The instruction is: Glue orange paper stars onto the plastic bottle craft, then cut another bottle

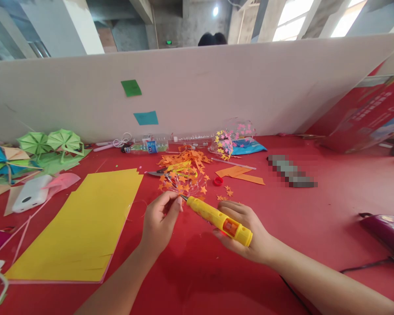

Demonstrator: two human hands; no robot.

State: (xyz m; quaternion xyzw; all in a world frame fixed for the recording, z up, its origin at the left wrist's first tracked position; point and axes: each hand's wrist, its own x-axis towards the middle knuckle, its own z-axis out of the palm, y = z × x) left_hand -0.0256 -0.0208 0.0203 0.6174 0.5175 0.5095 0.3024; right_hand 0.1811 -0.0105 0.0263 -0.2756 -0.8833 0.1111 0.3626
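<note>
Nearest the person, bare red worktop (190, 280) lies between the forearms, giving both wrists room. Right hand (249, 232): grip wrapped around the barrel of a yellow glue gun (205, 210), palm toward its rear end, presumably so the tip can be steered like a thick pen. The gun slants leftward, its metal nozzle (184, 197) meeting the left fingertips.

Left hand (159, 218): thumb and forefinger pressed together on a small piece (180, 196) right at the nozzle; whether it is a paper star or a strand end, I cannot tell. The close pinch probably steadies it against the tip. To the left, yellow sheets (82, 227) lie flat in a stack, apart from the hands, likely to stay clean.

Just beyond the fingertips, clear strands (193, 186) carrying orange stars (203, 190) fan out; their spread seems to keep the stars separate. Right of them sit a red ring (218, 181) and orange strips (248, 175), near the right hand. Behind the strands: scissors (156, 174), open-bladed, beside a heap of orange cutouts (193, 157), within easy reach.

Farther off, a labelled bottle (151, 145) lies on its side beside a pink-and-yellow star spray (225, 144), both near the pale partition (249, 87), perhaps parked out of the way. Beyond its top edge, a person's dark hair (212, 39) shows.
</note>
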